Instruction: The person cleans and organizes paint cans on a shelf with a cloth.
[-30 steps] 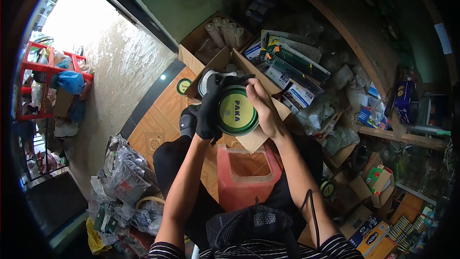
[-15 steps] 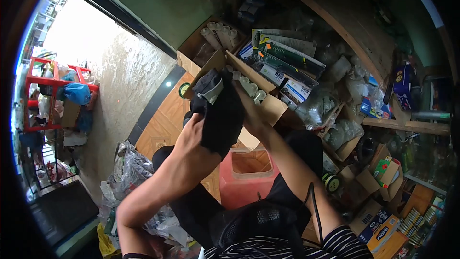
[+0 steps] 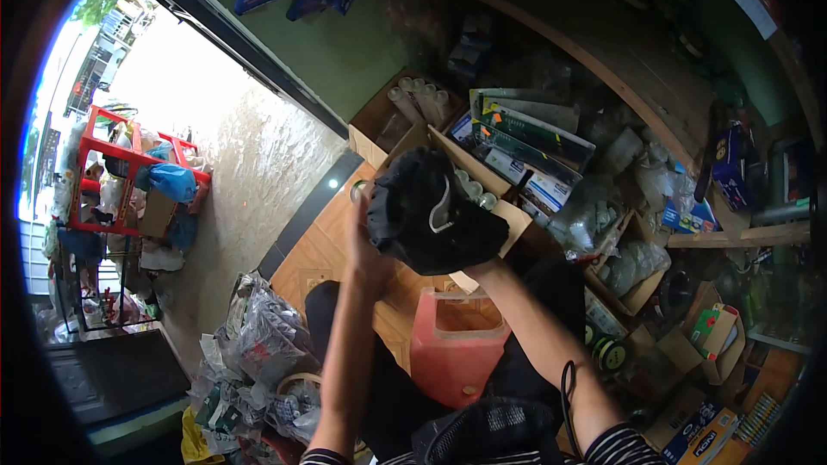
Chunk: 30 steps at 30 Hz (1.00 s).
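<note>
A bunched black cloth (image 3: 431,211) is raised in front of me, over an open cardboard box (image 3: 508,207) of small jars. My left hand (image 3: 366,245) presses against the cloth's left side and grips it. My right hand (image 3: 488,269) reaches up under the cloth from the right; only its wrist shows, the fingers are covered. The green-lidded tin seen earlier is out of sight behind the cloth.
A red plastic container (image 3: 457,349) stands between my knees. Stacked flat packets (image 3: 530,133) and a box of tubes (image 3: 418,99) lie beyond. Bagged goods (image 3: 258,344) are piled at the left by the bright doorway (image 3: 172,77). Small cartons (image 3: 715,327) crowd the right.
The green tin, plainly visible a second ago, has been covered by the black cloth. My left hand has slid to the cloth's left side, and the view has tilted upward.
</note>
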### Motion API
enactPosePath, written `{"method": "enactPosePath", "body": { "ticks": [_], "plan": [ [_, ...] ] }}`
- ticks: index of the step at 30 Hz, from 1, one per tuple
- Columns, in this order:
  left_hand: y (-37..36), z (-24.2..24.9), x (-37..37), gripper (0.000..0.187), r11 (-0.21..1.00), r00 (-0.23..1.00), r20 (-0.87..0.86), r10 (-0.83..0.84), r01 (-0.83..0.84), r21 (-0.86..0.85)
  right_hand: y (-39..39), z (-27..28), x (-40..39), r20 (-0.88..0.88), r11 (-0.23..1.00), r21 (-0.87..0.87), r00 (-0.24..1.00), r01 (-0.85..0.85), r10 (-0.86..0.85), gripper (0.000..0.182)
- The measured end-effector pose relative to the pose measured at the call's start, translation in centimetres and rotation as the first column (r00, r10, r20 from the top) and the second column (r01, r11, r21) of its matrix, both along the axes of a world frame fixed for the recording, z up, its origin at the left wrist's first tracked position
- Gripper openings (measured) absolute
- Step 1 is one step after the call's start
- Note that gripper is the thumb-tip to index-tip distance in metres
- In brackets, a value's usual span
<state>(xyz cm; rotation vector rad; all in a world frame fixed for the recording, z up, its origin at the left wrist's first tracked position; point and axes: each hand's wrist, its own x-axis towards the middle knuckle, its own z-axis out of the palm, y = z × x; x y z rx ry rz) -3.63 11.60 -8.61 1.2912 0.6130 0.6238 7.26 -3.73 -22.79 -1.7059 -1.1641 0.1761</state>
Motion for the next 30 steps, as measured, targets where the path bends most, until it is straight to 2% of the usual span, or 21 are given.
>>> {"method": "enactPosePath", "body": {
  "ticks": [2, 3, 5, 6, 8, 9, 10, 12, 14, 15, 16, 19, 20, 21, 23, 24, 25, 26, 27, 30],
  "plan": [
    [-2.2, -4.5, 0.6, 0.061, 0.95, 0.988, -0.01, -0.152, 0.148, 0.275, 0.7, 3.5, 1.1, -0.103, 0.997, 0.03, 0.992, -0.071, 0.073, 0.07],
    [-3.6, -5.6, 0.4, 0.063, 0.985, 0.982, 0.082, -0.171, 0.168, 0.042, 0.5, 5.4, 1.1, -0.167, 0.993, 0.029, 0.979, -0.113, 0.117, 0.071],
    [-4.6, -5.4, -0.3, 0.067, 0.958, 0.966, 0.173, -0.191, 0.222, -0.18, 1.2, 8.8, 1.0, -0.373, 0.982, 0.067, 0.908, -0.178, 0.19, 0.074],
    [-4.1, -4.9, 0.2, 0.07, 0.954, 0.956, 0.183, -0.228, 0.258, -0.155, 2.2, 10.2, 1.3, -0.499, 0.977, 0.108, 0.84, -0.185, 0.215, 0.077],
    [-3.1, -4.3, 0.4, 0.067, 0.937, 0.945, 0.228, -0.234, 0.282, -0.208, 1.9, 8.9, 1.9, -0.372, 0.978, 0.072, 0.904, -0.198, 0.21, 0.078],
    [-2.9, -4.2, 0.2, 0.066, 0.905, 0.939, 0.275, -0.205, 0.289, -0.312, 1.5, 8.2, 1.9, -0.311, 0.978, 0.056, 0.927, -0.203, 0.21, 0.078],
    [-2.6, -4.1, 0.1, 0.064, 0.853, 0.929, 0.331, -0.162, 0.301, -0.426, 1.4, 8.4, 2.0, -0.372, 0.97, 0.106, 0.895, -0.221, 0.244, 0.079],
    [-2.1, -3.9, -0.1, 0.061, 0.659, 0.889, 0.458, -0.018, 0.355, -0.663, 1.7, 8.6, 2.0, -0.333, 0.979, 0.119, 0.922, -0.167, 0.197, 0.072],
    [-1.4, -3.3, 0.1, 0.059, 0.44, 0.825, 0.548, 0.135, 0.446, -0.779, 2.3, 10.2, 1.8, -0.346, 0.985, 0.109, 0.924, -0.135, 0.165, 0.061],
    [-1.0, -3.0, 0.3, 0.057, 0.4, 0.816, 0.552, 0.174, 0.453, -0.796, 2.9, 11.8, 2.0, -0.375, 0.987, 0.093, 0.913, -0.133, 0.158, 0.055],
    [-0.9, -2.7, 0.3, 0.056, 0.388, 0.81, 0.551, 0.199, 0.451, -0.804, 3.3, 12.4, 2.0, -0.398, 0.994, 0.046, 0.91, -0.104, 0.114, 0.048],
    [-0.6, -2.8, 1.0, 0.066, 0.621, 0.909, 0.4, 0.116, 0.248, -0.743, 4.2, 13.4, 2.2, -0.421, 0.987, -0.155, 0.901, 0.036, -0.099, 0.032],
    [-0.4, -2.6, 0.6, 0.059, 0.529, 0.846, 0.512, 0.148, 0.37, -0.764, 5.0, 14.3, 2.2, 0.035, 0.968, 0.127, 0.974, 0.216, -0.222, 0.03],
    [-0.3, -2.5, 0.4, 0.059, 0.502, 0.818, 0.555, 0.15, 0.42, -0.756, 4.0, 16.2, 2.7, -0.105, 0.961, 0.048, 0.958, 0.272, -0.266, 0.029],
    [-0.2, -2.5, -0.1, 0.058, 0.452, 0.756, 0.633, 0.165, 0.513, -0.73, 2.4, 19.9, 2.5, -0.295, 0.951, 0.089, 0.92, 0.295, -0.257, 0.03],
    [-0.1, -2.9, -0.3, 0.06, 0.462, 0.738, 0.653, 0.171, 0.525, -0.715, 1.8, 20.5, 2.5, -0.029, 0.99, 0.029, 0.99, 0.141, -0.14, 0.033],
    [-0.1, -3.5, -0.1, 0.061, 0.474, 0.72, 0.672, 0.174, 0.537, -0.698, 1.3, 21.0, 2.2, 0.229, 0.998, -0.067, 0.973, 0.004, 0.011, 0.036],
    [-0.1, -3.2, 0.2, 0.062, 0.486, 0.701, 0.692, 0.174, 0.549, -0.679, 1.9, 21.8, 0.6, 0.321, 0.972, -0.231, 0.94, -0.039, 0.114, 0.044],
    [-0.8, -2.7, 0.2, 0.068, 0.626, 0.88, 0.459, 0.121, 0.291, -0.723, 2.6, 20.3, -0.9, 0.323, 0.954, -0.298, 0.935, -0.047, 0.147, 0.062],
    [-1.4, -2.8, -0.5, 0.069, 0.634, 0.885, 0.465, -0.032, 0.378, -0.675, 3.4, 18.7, -2.3, 0.401, 0.944, -0.324, 0.912, 0.055, 0.085, 0.095]
  ]
}}
